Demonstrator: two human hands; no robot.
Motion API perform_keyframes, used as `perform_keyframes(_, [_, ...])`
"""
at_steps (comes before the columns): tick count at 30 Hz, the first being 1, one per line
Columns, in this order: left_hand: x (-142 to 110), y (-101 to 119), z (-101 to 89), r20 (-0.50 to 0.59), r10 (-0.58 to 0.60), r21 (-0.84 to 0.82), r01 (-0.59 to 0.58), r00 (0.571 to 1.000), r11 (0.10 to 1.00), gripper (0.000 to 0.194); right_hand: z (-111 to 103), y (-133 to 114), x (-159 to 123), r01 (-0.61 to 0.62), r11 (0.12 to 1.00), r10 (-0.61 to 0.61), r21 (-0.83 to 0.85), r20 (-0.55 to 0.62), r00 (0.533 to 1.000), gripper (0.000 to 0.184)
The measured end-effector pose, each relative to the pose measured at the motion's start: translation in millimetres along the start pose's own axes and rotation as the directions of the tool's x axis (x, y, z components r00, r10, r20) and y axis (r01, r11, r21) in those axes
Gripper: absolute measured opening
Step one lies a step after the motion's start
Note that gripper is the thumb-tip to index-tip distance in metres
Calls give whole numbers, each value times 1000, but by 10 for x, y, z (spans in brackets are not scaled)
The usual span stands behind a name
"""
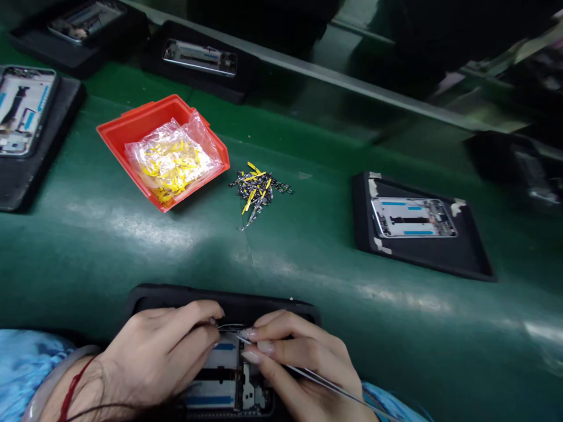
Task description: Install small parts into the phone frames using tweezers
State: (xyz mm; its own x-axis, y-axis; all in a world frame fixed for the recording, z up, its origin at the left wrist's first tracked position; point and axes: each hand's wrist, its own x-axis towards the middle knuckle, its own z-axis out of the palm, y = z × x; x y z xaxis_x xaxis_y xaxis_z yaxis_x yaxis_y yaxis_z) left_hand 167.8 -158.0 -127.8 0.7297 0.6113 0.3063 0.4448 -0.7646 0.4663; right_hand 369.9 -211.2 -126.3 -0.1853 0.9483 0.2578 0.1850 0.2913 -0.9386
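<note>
An open phone frame with blue strips and bare metal parts [229,381] is seated in a black moulded tray [176,296] at the near edge of the green tabletop [308,264], seemingly so it cannot slide. The left hand [162,351] is curled over the frame's upper edge, fingertips pinching a small part there. The right hand [303,363] is closed around thin silver tweezers [308,375], tip meeting that spot. Farther off are seen an orange bin of yellow-tabbed parts [127,132] and a loose pile [259,189].
</note>
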Motion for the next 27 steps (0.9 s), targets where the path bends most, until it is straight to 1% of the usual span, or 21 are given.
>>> perform_keyframes(3, [-31, -3, -5, 19, -11, -12, 11, 1000, 1000, 40, 3, 6, 2, -5, 1000, 5, 5, 9, 1000, 29])
perform_keyframes(10, [-88, -22, -24, 96, 9, -24, -7, 995, 1000, 42, 5, 14, 8, -14, 1000, 14, 18, 11, 1000, 27])
perform_keyframes(15, [-45, -10, -64, 77, 5, -6, -5, 997, 1000, 56, 8, 10, 17, -17, 1000, 17, 25, 14, 1000, 24])
perform_keyframes(19, [-36, -5, -40, 63, 12, -9, -12, 998, 1000, 57, 6, 12, 24, -25, 999, 25, 25, 27, 999, 24])
perform_keyframes(23, [-44, -9, 8, 74, -30, -32, 32, 997, 999, 54, 10, 15, 33, -38, 998, 38, 41, 24, 999, 19])
perform_keyframes(27, [-29, -16, 11, 108, -74, -111, 86, 991, 990, 48, 17, 17, 33, -66, 997, 65, 50, 25, 998, 14])
